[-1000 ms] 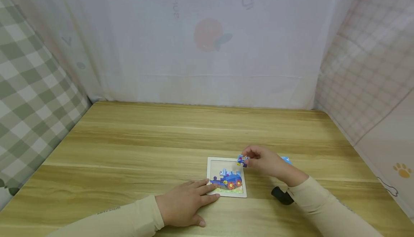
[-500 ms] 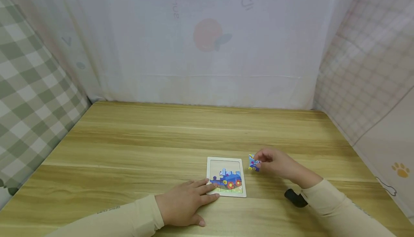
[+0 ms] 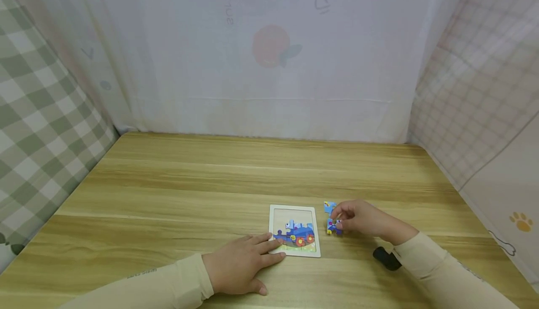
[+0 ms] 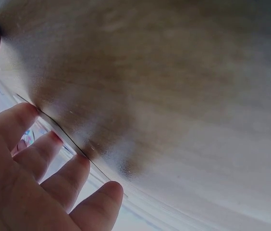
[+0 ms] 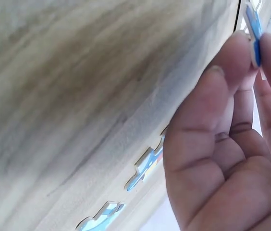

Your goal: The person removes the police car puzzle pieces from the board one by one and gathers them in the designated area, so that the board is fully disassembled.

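A square puzzle tray (image 3: pixel 317 241) with a pale rim lies on the table; its lower part is filled with pieces of a blue vehicle picture, and its upper part shows bare backing. My left hand (image 3: pixel 244 264) rests spread out, fingertips on the tray's left rim. To the right of the tray, my right hand (image 3: pixel 364 220) pinches a blue puzzle piece (image 5: pixel 254 41) between thumb and forefinger. Just behind the held piece, a light blue loose piece (image 3: pixel 329 206) lies on the table. The right wrist view shows loose pieces, including one puzzle piece (image 5: pixel 102 219), below the hand.
The wooden table (image 3: pixel 189 182) stretches around the tray. A black object (image 3: pixel 386 258) sits at the right sleeve's cuff. A pale cloth (image 3: pixel 202 65) hangs at the back, with a green checked cloth (image 3: pixel 38 136) on the left.
My right hand has drawn the held piece rightward from over the tray's upper right corner, then a little nearer to me. A loose piece behind it has come into sight. The left hand stays put.
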Action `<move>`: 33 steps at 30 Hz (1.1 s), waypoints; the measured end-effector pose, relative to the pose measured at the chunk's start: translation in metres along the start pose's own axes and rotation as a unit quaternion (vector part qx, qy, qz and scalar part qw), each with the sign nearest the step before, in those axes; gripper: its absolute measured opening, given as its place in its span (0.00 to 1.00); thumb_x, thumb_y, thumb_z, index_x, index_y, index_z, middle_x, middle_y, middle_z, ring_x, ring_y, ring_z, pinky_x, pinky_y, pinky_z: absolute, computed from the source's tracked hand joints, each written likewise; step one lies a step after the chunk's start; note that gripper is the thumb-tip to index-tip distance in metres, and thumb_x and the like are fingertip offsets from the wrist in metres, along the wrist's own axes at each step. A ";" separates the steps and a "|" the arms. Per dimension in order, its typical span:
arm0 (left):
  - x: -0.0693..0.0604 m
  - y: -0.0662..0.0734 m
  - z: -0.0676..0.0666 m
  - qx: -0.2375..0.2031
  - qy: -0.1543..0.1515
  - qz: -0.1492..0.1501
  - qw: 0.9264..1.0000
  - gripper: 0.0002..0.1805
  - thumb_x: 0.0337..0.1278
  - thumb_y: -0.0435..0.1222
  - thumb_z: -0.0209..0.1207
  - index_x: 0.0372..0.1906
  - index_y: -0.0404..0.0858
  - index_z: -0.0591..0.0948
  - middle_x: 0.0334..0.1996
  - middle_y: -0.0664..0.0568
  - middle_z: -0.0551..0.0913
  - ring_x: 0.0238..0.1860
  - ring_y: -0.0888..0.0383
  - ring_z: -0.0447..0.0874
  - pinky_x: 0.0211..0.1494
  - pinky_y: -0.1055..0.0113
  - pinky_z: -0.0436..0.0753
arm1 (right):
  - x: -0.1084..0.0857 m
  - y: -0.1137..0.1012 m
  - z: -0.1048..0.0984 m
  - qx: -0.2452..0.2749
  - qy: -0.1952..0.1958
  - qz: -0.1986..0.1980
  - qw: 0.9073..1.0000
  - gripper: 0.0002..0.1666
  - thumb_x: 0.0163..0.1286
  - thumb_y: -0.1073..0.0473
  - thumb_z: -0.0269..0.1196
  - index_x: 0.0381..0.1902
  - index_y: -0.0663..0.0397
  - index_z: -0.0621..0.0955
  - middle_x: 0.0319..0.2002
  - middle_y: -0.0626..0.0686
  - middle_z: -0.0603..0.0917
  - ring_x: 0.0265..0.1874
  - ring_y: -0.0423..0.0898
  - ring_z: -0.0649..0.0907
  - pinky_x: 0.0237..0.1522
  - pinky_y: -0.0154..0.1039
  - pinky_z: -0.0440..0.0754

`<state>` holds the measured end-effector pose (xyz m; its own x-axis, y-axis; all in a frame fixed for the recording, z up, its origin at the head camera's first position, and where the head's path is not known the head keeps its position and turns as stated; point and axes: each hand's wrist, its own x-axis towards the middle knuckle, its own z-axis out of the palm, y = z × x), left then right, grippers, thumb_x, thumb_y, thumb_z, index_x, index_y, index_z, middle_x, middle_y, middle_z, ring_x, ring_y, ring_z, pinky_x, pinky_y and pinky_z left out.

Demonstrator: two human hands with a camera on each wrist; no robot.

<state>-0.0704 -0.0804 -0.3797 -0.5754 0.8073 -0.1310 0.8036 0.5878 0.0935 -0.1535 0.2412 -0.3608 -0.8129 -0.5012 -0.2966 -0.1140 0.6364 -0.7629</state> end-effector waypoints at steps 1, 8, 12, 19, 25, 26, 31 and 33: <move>0.000 0.000 0.000 0.003 0.004 0.003 1.000 0.39 0.54 0.60 0.59 0.71 0.52 0.67 0.72 0.55 0.62 0.71 0.51 0.61 0.67 0.60 0.68 | 0.000 0.001 0.000 0.002 -0.003 -0.001 1.000 0.07 0.64 0.68 0.62 0.40 0.63 0.81 0.25 0.48 0.81 0.24 0.42 0.76 0.25 0.32 0.74; 0.000 -0.001 0.002 0.010 0.019 0.016 1.000 0.39 0.54 0.60 0.59 0.71 0.51 0.68 0.72 0.54 0.63 0.70 0.50 0.63 0.67 0.60 0.69 | 0.000 0.004 0.002 0.023 -0.019 -0.006 1.000 0.06 0.64 0.71 0.61 0.40 0.66 0.80 0.25 0.49 0.80 0.25 0.41 0.76 0.27 0.32 0.75; -0.001 -0.001 0.003 0.011 0.021 0.017 1.000 0.39 0.54 0.60 0.59 0.71 0.51 0.68 0.72 0.54 0.63 0.70 0.50 0.63 0.67 0.60 0.69 | -0.001 0.003 0.003 0.016 -0.016 0.003 1.000 0.07 0.64 0.72 0.60 0.40 0.65 0.80 0.25 0.49 0.80 0.24 0.40 0.75 0.26 0.31 0.73; -0.001 -0.002 0.003 0.010 0.022 0.016 1.000 0.39 0.54 0.60 0.59 0.71 0.51 0.68 0.72 0.54 0.63 0.70 0.50 0.63 0.67 0.59 0.69 | -0.002 0.002 0.007 -0.007 -0.011 0.004 1.000 0.07 0.64 0.72 0.60 0.40 0.64 0.81 0.26 0.48 0.78 0.24 0.41 0.73 0.25 0.30 0.72; -0.001 -0.002 0.003 0.008 0.022 0.015 1.000 0.39 0.55 0.60 0.58 0.71 0.51 0.68 0.72 0.54 0.62 0.71 0.50 0.63 0.67 0.59 0.68 | -0.002 0.001 0.010 -0.054 0.010 -0.008 0.998 0.06 0.63 0.70 0.61 0.38 0.61 0.81 0.28 0.47 0.78 0.27 0.42 0.73 0.27 0.31 0.72; -0.001 -0.002 0.003 0.007 0.021 0.014 1.000 0.39 0.55 0.60 0.58 0.71 0.51 0.67 0.72 0.54 0.62 0.71 0.50 0.62 0.67 0.59 0.68 | -0.003 0.001 0.010 -0.062 0.014 -0.009 0.998 0.06 0.63 0.70 0.62 0.38 0.61 0.81 0.28 0.47 0.78 0.27 0.42 0.73 0.28 0.32 0.72; -0.001 -0.001 0.002 0.005 0.018 0.013 1.000 0.39 0.55 0.60 0.58 0.71 0.51 0.67 0.72 0.54 0.62 0.71 0.50 0.62 0.67 0.59 0.68 | -0.003 0.000 0.012 -0.097 0.034 -0.008 0.995 0.04 0.62 0.69 0.64 0.35 0.58 0.81 0.29 0.46 0.79 0.29 0.42 0.72 0.30 0.33 0.72; -0.001 -0.001 0.002 0.005 0.018 0.012 1.000 0.39 0.55 0.60 0.58 0.71 0.51 0.67 0.72 0.54 0.62 0.71 0.50 0.62 0.67 0.59 0.69 | -0.004 0.000 0.013 -0.110 0.041 -0.009 0.993 0.05 0.61 0.69 0.65 0.34 0.57 0.80 0.27 0.45 0.77 0.28 0.42 0.72 0.29 0.33 0.71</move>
<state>-0.0708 -0.0817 -0.3820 -0.5604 0.8230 -0.0928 0.8189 0.5674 0.0862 -0.1429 0.2350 -0.3671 -0.8526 -0.4699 -0.2285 -0.2443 0.7451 -0.6206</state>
